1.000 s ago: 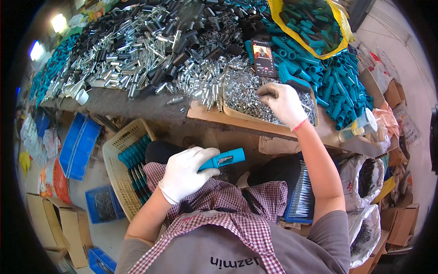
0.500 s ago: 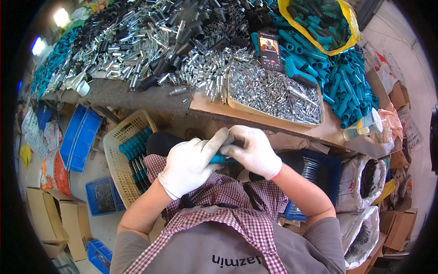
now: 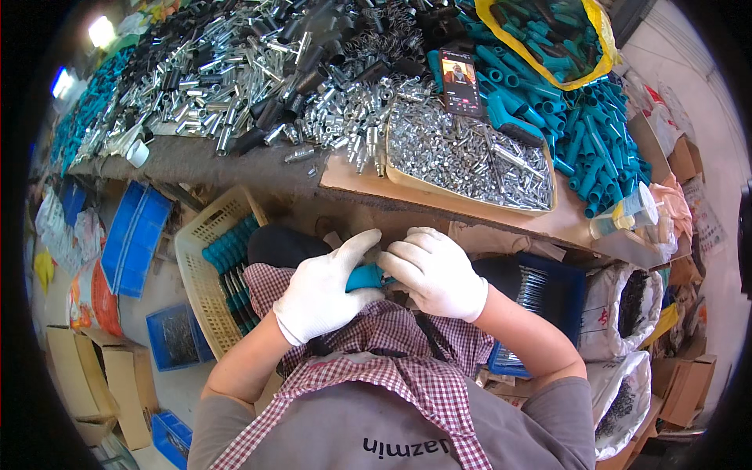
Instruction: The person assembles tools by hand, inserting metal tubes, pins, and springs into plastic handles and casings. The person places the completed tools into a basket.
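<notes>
In a white knit glove, my left hand (image 3: pixel 319 291) is wrapped round a teal plastic tubular handle (image 3: pixel 363 277), held level above my lap. The thumb lies along the handle's near side and the forefinger points up and away from it. My right hand (image 3: pixel 440 276), gloved the same way, closes its fingers at the handle's right end. Something dark and thin shows there, mostly hidden by those fingers. Beyond both hands, on the bench, a shallow tray (image 3: pixel 470 202) holds many small metal parts.
Loose metal parts (image 3: pixel 211 94) and teal tubes (image 3: pixel 595 157) heap the bench, with a phone (image 3: pixel 460 82) among them. A cream crate (image 3: pixel 186 258) of teal-handled pieces stands left of my knees. To the right sit a blue bin (image 3: pixel 560 309) of metal rods and white sacks (image 3: pixel 607 345).
My hands have drawn slightly apart at the fingertips, baring more of the teal handle. The left forefinger has lifted off the right hand, and the right fingers have turned down onto the handle's end.
</notes>
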Demonstrator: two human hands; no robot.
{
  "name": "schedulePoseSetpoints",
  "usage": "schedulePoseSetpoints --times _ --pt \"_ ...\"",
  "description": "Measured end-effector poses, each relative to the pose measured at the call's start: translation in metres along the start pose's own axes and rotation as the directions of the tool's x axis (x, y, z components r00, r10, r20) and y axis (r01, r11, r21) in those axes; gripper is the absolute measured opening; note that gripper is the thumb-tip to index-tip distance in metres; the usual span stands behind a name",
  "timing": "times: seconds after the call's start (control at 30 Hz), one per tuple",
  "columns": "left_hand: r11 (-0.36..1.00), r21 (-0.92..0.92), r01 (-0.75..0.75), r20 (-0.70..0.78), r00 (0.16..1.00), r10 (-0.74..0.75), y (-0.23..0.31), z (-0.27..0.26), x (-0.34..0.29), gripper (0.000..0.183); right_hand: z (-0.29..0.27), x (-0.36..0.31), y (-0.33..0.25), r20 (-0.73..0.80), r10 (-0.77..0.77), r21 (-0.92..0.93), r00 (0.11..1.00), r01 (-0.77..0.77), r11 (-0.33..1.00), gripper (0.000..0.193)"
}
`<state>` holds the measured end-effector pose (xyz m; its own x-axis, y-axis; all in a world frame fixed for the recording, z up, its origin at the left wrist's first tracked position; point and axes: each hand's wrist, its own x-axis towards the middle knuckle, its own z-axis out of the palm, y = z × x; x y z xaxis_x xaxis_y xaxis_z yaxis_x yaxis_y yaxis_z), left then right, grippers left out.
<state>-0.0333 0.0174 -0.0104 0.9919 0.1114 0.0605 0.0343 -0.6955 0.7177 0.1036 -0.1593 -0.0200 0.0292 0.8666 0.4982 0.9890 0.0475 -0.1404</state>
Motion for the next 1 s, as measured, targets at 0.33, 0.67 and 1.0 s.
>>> schedulePoseSetpoints --times 0.33,0.67,1.0 --pt "0.957 -0.214 -0.197 -0.004 0.980 0.200 -0.015 0.019 0.004 0.064 -0.009 0.009 0.017 0.049 -0.338 -0.043 0.940 0.340 0.940 0.035" --pt "0.984 -0.131 -0.119 0.281 0.948 0.152 -0.025 -0.006 0.002 0.063 -0.022 -0.014 0.010 0.193 -0.041 0.108 0.980 0.021 0.994 0.042" --pt "0.984 -0.138 -0.113 0.274 0.950 0.148 -0.016 -0.021 -0.029 0.056 -0.012 -0.028 -0.015 0.410 0.301 0.670 0.861 -0.508 0.542 0.038"
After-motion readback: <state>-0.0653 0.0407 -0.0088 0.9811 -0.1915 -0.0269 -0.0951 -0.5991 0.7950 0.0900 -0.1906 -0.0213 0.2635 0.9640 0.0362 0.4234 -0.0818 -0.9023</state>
